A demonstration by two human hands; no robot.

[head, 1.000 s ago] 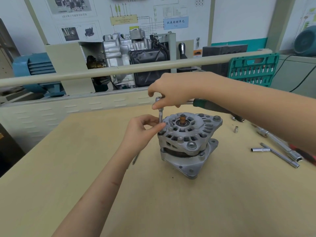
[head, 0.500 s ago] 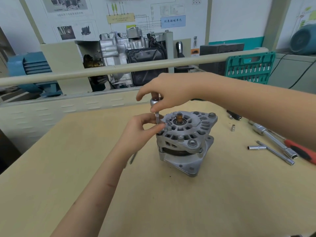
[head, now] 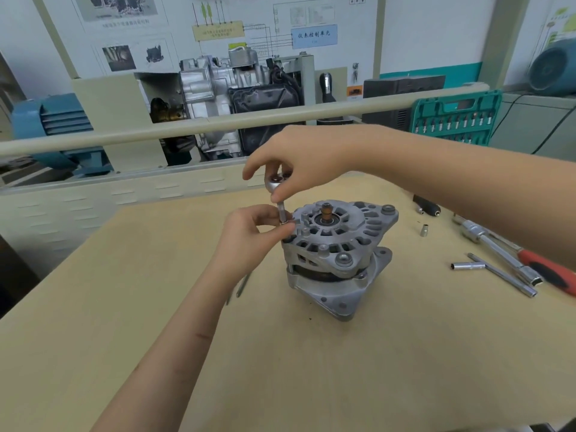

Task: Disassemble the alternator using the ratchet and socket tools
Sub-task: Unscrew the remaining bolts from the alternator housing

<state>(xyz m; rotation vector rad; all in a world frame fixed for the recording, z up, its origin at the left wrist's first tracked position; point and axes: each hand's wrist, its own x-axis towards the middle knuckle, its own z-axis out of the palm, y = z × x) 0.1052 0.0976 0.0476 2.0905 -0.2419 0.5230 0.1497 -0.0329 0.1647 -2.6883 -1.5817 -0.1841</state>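
Two hands work a ratchet and socket at the rim of an alternator on a tabletop.

The left hand (head: 249,235) reaches in from the lower left, its grip pinching the socket (head: 283,213) between thumb and fingertips just beside the alternator (head: 336,254), which stands upright near the middle of the tabletop (head: 124,338). Above it the right hand (head: 299,160) arches down from the right, fingers curled round the head of the ratchet (head: 276,183); the socket stands upright below that head, at the alternator's left edge. To the right lie a loose small socket (head: 424,229), extension bars (head: 498,277) and a red-handled tool (head: 548,271). Farther back stands an open green tool case (head: 455,116). On the wall, a blue label (head: 314,35) carries Chinese characters, too small to read surely.
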